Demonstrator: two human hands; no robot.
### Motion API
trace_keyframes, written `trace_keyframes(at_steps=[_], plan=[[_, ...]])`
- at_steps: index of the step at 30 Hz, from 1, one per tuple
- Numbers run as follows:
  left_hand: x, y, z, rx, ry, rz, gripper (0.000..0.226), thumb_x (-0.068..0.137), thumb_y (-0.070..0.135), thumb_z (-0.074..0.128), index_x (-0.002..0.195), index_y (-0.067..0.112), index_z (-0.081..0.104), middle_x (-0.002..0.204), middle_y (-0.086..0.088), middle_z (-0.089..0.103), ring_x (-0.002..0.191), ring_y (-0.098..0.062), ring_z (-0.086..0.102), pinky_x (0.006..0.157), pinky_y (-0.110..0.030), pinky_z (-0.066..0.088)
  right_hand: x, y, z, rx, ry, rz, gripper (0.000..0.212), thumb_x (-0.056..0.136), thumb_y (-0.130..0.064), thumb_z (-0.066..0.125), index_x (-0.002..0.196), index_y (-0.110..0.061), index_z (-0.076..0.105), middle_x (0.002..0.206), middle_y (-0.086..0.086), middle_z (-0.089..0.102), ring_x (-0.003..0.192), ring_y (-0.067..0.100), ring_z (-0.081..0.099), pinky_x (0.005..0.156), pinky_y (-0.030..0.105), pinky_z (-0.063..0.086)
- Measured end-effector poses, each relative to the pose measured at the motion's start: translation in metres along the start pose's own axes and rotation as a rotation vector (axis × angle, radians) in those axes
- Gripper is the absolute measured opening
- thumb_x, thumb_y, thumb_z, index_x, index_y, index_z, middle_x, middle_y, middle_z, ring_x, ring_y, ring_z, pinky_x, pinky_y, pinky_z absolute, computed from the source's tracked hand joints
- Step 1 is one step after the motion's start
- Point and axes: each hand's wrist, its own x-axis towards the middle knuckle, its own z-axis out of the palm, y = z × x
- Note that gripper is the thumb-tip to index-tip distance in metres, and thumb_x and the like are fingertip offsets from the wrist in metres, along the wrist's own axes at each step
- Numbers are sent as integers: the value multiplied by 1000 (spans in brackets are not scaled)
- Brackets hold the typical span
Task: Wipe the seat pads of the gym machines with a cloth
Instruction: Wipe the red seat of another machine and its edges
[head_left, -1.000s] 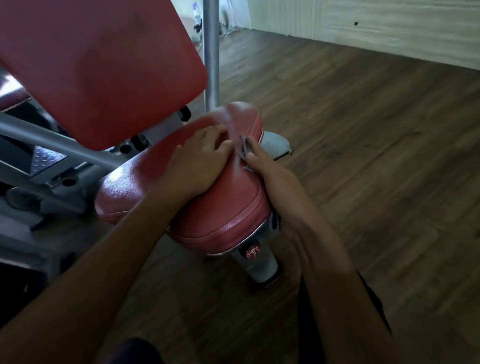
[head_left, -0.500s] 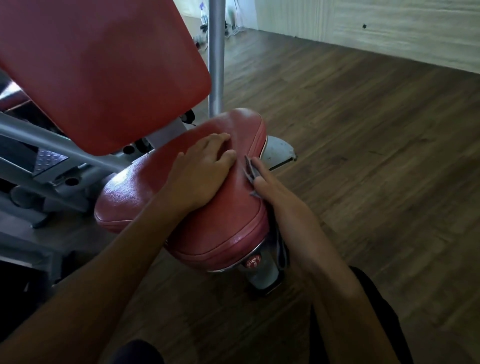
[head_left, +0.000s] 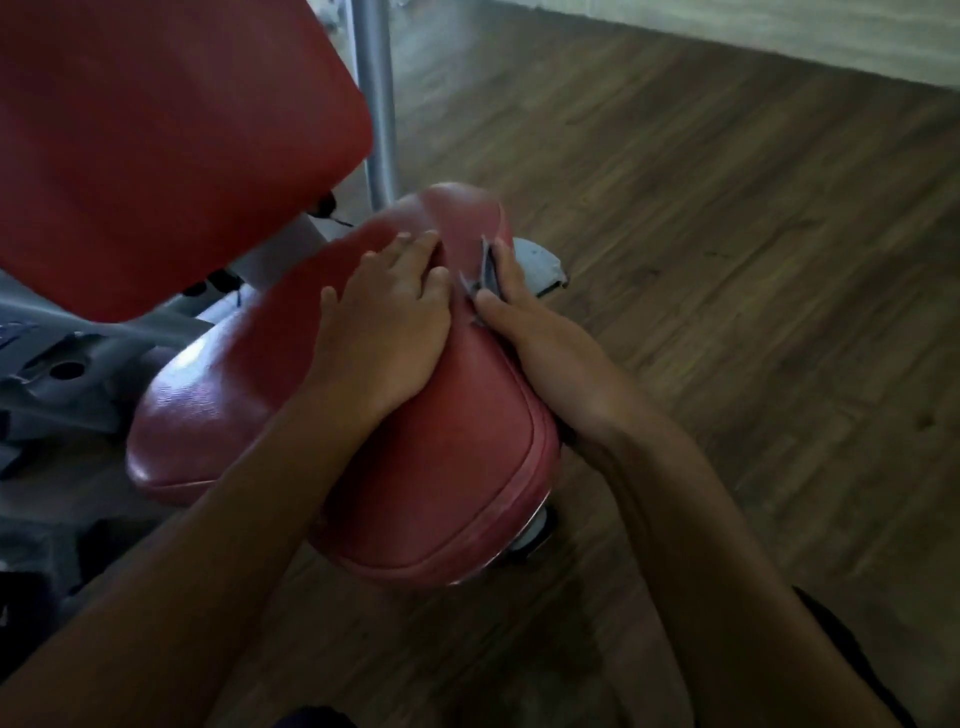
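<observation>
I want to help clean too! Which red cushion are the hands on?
The lower seat pad, not the big back pad above it. The left hand lies flat on top; the right hand holds a grey cloth at its right edge.

A red, glossy seat pad (head_left: 447, 467) with rounded corners and a piped seam around its edge sits tilted, its far end narrower and raised. A small grey cloth (head_left: 487, 267) is folded over the seat pad's far right edge. Only a crumpled strip of it shows, the rest hidden under the right hand (head_left: 550, 353) gripping it against the pad's side.
</observation>
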Motion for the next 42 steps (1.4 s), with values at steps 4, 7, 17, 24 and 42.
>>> trace_keyframes(at_steps=[4, 7, 17, 24, 42], plan=[[-8, 1, 0, 22, -8, -22, 49, 105, 32, 31, 154, 33, 26, 164, 9, 18, 152, -15, 10, 122, -50, 3, -14, 3, 5, -55, 46, 79, 69, 92, -64, 47, 152, -46, 19, 139, -47, 24, 120, -36, 22, 120, 24, 23], [-11, 3, -1, 11, -15, -38, 50, 105, 32, 30, 154, 33, 24, 164, 10, 15, 152, -14, 7, 121, -48, 1, -38, -14, 2, 69, -15, 157, 56, 103, -39, 40, 154, -42, 18, 157, -31, 15, 141, -16, 13, 120, 18, 11], [-9, 7, -8, -44, 87, -76, 44, 99, 31, 45, 143, 29, 47, 153, 6, 41, 144, -18, 32, 118, -49, 22, -51, -41, 5, 6, -57, 251, 56, 107, -27, 35, 156, -35, 8, 162, -24, 7, 140, -17, 9, 114, 5, 10], [14, 28, 2, -177, 243, -235, 33, 95, 25, 47, 124, 25, 62, 130, 11, 59, 125, -11, 47, 111, -33, 32, 11, -22, -6, -41, -41, 145, 62, 107, -38, 31, 155, -39, -8, 163, -20, -13, 148, -5, -6, 125, 39, 7], [75, 46, 25, -31, 275, -380, 39, 100, 32, 38, 137, 29, 50, 142, 6, 52, 133, -11, 45, 116, -47, 31, 46, 1, -51, 65, -283, -41, 63, 107, -29, 34, 152, -43, -7, 156, -35, -18, 139, -21, -14, 112, 3, 1]])
